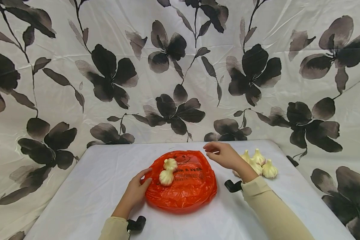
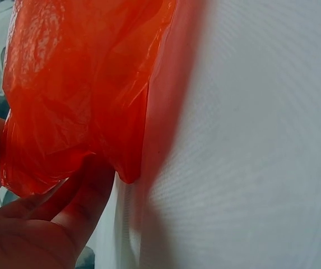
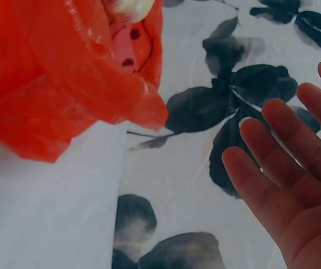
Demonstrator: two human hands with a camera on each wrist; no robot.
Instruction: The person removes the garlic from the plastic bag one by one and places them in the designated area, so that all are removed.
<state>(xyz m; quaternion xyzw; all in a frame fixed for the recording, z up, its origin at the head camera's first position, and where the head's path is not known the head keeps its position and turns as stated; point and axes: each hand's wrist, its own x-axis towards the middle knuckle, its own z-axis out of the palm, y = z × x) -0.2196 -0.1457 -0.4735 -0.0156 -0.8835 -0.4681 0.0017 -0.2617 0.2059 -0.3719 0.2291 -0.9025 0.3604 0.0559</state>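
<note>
A red plastic bag (image 1: 192, 193) with dark printing lies spread in a rounded shape on the white table. Two garlic bulbs, an upper one (image 1: 170, 164) and a lower one (image 1: 166, 178), sit on its left part. My left hand (image 1: 137, 187) grips the bag's left edge between thumb and fingers; some fingertips are hidden behind the plastic in the left wrist view. Past the bag's upper right edge, my right hand (image 1: 223, 155) is raised with nothing in it. Its fingers (image 3: 283, 140) look loosely extended in the right wrist view, apart from the bag.
Several more garlic bulbs (image 1: 270, 169) are grouped on the table's right side, partly behind my right wrist. The table (image 1: 87, 196) has a white cover. Behind it hangs a white cloth (image 1: 210, 110) with dark flower prints. Both wrists carry black devices.
</note>
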